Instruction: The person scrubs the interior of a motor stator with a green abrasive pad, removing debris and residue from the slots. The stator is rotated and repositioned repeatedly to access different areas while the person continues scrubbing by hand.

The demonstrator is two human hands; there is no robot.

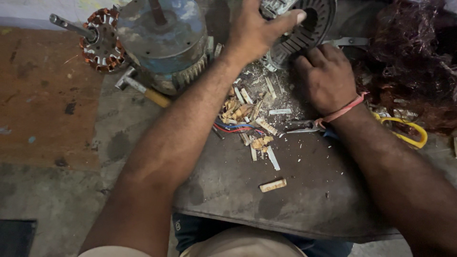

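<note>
At the counter's [304, 200] far edge a stator [304, 28] stands tilted on its rim, bore facing the person, so its axis runs near to far. The left hand [254, 31] drapes over its upper left rim, fingers spread wide and gripping. The right hand [326, 76] sits just below it, nearer the person, fingers curled against the lower rim; whether they hold anything cannot be told. Scraps [252, 119] and wires [233, 127] lie near mid-counter. A rotor [102, 40] lies well left.
</note>
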